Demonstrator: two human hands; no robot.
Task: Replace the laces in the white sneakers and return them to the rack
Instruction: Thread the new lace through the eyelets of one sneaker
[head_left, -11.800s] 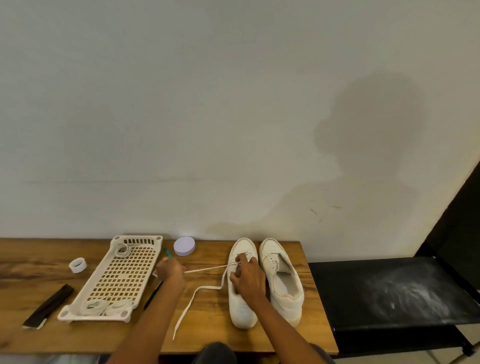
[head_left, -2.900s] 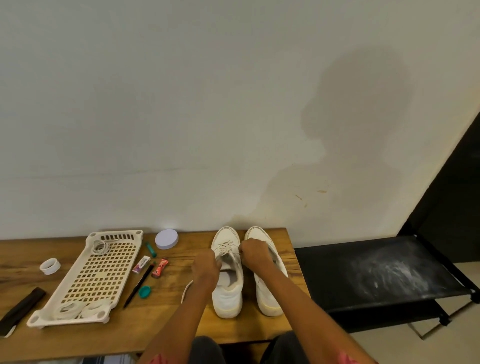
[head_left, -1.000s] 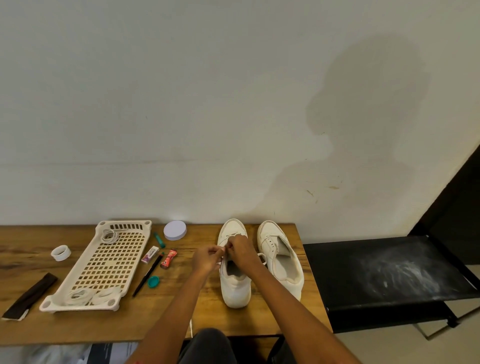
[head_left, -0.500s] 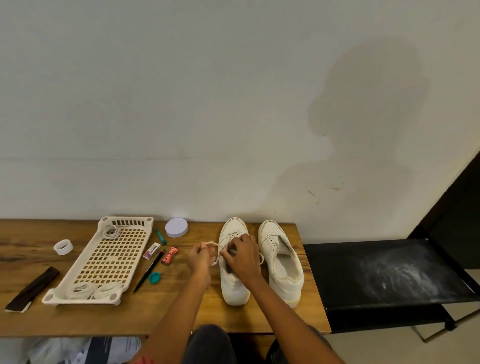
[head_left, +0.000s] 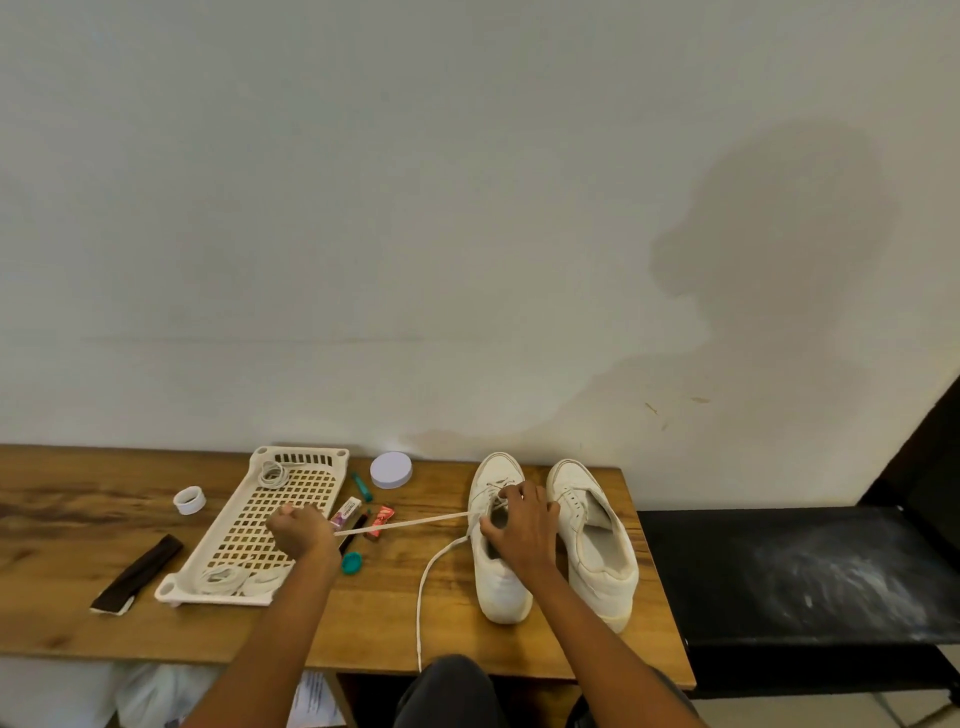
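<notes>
Drawing away from the left sneaker (head_left: 497, 566), the left hand (head_left: 300, 530) is gripping the lace (head_left: 410, 524) taut; the right hand (head_left: 519, 525) is clamping the eyelets. Overpulling risks unthreading the loose end.

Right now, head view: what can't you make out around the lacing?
- Eyelets of the left white sneaker: covered by the right hand.
- White lace end: buried in the left hand.
- Small pink printed packet: text too small.
- Lace tail: runs off the wooden table edge.
</notes>
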